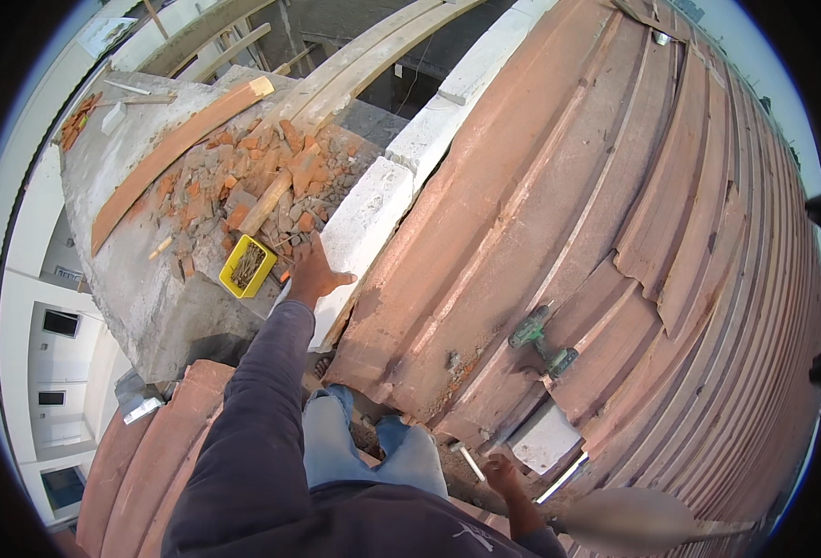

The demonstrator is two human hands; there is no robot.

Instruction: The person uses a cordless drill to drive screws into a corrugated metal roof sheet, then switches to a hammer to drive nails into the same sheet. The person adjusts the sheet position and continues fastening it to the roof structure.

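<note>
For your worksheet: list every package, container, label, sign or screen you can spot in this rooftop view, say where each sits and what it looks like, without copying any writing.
Yellow plastic tub: on the concrete ledge beside the brick rubble, just ahead of the left hand; square, open-topped, bright yellow, holding thin metal fasteners.
No labels, signs or screens can be made out.
</note>
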